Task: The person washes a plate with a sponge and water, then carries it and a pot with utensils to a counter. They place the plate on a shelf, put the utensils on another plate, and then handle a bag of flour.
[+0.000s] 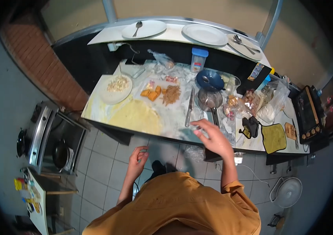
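Observation:
My right hand (212, 139) is over the counter's front edge, empty, with its fingers stretched toward the handle of a long knife (190, 107). My left hand (137, 159) hangs in front of the counter, fingers loosely bent and nothing in them. A flattened yellow sheet of dough (137, 117) covers the floury counter at the left. Behind it are a white plate of chopped pale bits (117, 84), orange pieces (150, 93) and a heap of brown shreds (171, 94). Right of the knife stands a saucepan (209, 98), its dark handle pointing toward me.
A blue bowl (210, 80) and a blue-lidded container (199, 60) stand at the back. Bagged food (250, 102), a dark cloth (249, 127), a green-yellow cloth (274, 138) and a toaster oven (309, 113) fill the right side. Plates (204, 34) line the raised shelf. A stove (41, 133) stands left.

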A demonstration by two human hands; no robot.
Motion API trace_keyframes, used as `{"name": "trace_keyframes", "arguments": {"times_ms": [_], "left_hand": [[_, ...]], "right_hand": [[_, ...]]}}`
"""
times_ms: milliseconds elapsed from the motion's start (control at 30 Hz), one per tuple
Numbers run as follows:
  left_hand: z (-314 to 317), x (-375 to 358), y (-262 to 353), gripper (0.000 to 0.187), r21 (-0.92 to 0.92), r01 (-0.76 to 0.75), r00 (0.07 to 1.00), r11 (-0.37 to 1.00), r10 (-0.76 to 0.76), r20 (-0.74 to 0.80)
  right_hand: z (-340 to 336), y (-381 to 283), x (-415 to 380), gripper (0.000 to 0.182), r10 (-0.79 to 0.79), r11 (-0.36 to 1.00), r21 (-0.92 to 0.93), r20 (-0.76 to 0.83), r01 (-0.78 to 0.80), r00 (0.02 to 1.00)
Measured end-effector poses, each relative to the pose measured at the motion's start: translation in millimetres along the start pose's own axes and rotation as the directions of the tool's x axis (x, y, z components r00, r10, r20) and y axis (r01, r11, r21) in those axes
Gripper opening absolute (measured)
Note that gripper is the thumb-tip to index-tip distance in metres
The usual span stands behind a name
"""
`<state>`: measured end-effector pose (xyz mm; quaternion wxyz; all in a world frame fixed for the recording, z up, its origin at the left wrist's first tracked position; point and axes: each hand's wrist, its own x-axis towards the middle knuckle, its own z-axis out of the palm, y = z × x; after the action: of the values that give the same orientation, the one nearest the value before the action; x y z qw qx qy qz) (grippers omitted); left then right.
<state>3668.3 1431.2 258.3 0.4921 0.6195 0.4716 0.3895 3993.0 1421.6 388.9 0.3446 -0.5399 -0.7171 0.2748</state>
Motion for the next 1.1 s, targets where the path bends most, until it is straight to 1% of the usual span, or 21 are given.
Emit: {"name": "trace_keyframes", "arguments": {"times_ms": [33,67,100,133,167,200,233,267,300,333,367,400,467,567,600,667,800,867,967,1100], "left_hand": [[-11.5,16.7,17.0,0.029,-0.098,-0.016,1.0,0.995,0.016,0.0],[-31.5,37.7,37.1,0.027,-0.046,-0.126,0.992,0.991,0.126,-0.018],[-55.9,59.3,63.2,0.026,0.007,-0.227,0.973,0.974,0.227,-0.033],[-79.0,76.4,92.0,0.03,0.368,-0.329,0.886,0.87,0.419,-0.199],[-95.8,95.7,148.8,0.041,0.225,-0.498,0.779,0.838,0.546,-0.308],[-103.3,103.7,216.5,0.068,0.06,-0.693,0.666,0.718,0.67,-0.329],[-121.3,113.4,241.1,0.073,-0.045,-0.894,0.433,0.447,0.832,-0.348],[-146.4,104.5,273.8,0.074,-0.64,-0.762,0.347,0.095,0.895,-0.281],[-158.5,105.3,303.3,0.073,-0.619,-0.785,0.143,-0.016,0.968,-0.207],[-155.7,104.4,323.5,0.073,-0.402,-0.91,-0.059,-0.099,0.992,-0.113],[-153.4,106.1,339.0,0.072,-0.319,-0.937,-0.14,-0.141,0.99,-0.028],[-150.9,110.8,349.0,0.071,-0.281,-0.948,-0.162,-0.148,0.987,0.025],[-142.9,124.2,360.8,0.069,-0.245,-0.959,-0.169,-0.142,0.981,0.092],[-133.6,137.5,370.7,0.066,-0.243,-0.958,-0.188,-0.155,0.975,0.117],[-127.5,142.0,370.8,0.065,-0.242,-0.958,-0.183,-0.151,0.976,0.116],[-110.4,161.5,372.2,0.064,-0.246,-0.966,-0.118,-0.082,0.984,0.135],[-84.9,169.6,382.5,0.06,-0.215,-0.969,-0.157,-0.126,0.978,0.134],[-75.4,158.1,382.3,0.058,-0.188,-0.965,-0.205,-0.18,0.972,0.119],[-56.7,155.8,386.0,0.056,-0.161,-0.973,-0.183,-0.164,0.976,0.114],[-29.6,142.2,395.7,0.052,-0.058,-0.987,-0.157,-0.151,0.98,0.121]], "right_hand": [[-15.1,0.2,7.4,0.029,-0.083,0.993,-0.093,-0.083,0.075,0.993],[-31.8,-3.5,15.4,0.029,-0.169,0.972,-0.191,-0.152,0.139,0.974],[-59.7,-31.2,23.4,0.027,-0.144,0.979,-0.174,-0.248,0.103,0.958],[-88.4,-50.6,30.6,0.031,-0.239,0.951,-0.272,-0.348,0.146,0.906],[-114.3,-71.1,30.3,0.036,-0.311,0.891,-0.445,-0.448,0.092,0.838],[-135.2,-58.4,19.1,0.036,-0.163,0.987,-0.115,-0.701,0.116,0.694],[-163.0,-80.7,17.6,0.035,-0.367,0.928,-0.334,-0.73,0.167,0.577],[-183.0,-109.4,16.2,0.035,-0.618,0.773,-0.594,-0.629,0.222,0.471],[-202.8,-123.4,15.0,0.035,-0.735,0.658,-0.716,-0.542,0.235,0.407],[-215.3,-137.9,12.5,0.035,-0.785,0.595,-0.77,-0.497,0.228,0.37],[-225.0,-148.8,10.8,0.035,-0.816,0.549,-0.811,-0.467,0.204,0.341],[-232.0,-153.3,10.3,0.035,-0.829,0.528,-0.829,-0.454,0.186,0.327],[-241.7,-152.6,8.6,0.035,-0.834,0.512,-0.847,-0.451,0.143,0.318],[-253.2,-152.0,2.6,0.035,-0.848,0.482,-0.87,-0.433,0.104,0.305],[-258.3,-150.7,-0.7,0.035,-0.849,0.475,-0.875,-0.429,0.088,0.309],[-270.8,-139.3,0.7,0.035,-0.826,0.5,-0.863,-0.453,0.068,0.335],[-292.5,-119.6,-15.0,0.036,-0.838,0.47,-0.883,-0.445,0.002,0.316],[-298.9,-108.4,-31.3,0.036,-0.861,0.439,-0.898,-0.425,-0.011,0.279],[-308.6,-89.7,-45.8,0.036,-0.857,0.453,-0.891,-0.446,-0.035,0.259],[-327.7,-63.4,-60.8,0.036,-0.866,0.456,-0.89,-0.451,-0.028,0.218]]}}
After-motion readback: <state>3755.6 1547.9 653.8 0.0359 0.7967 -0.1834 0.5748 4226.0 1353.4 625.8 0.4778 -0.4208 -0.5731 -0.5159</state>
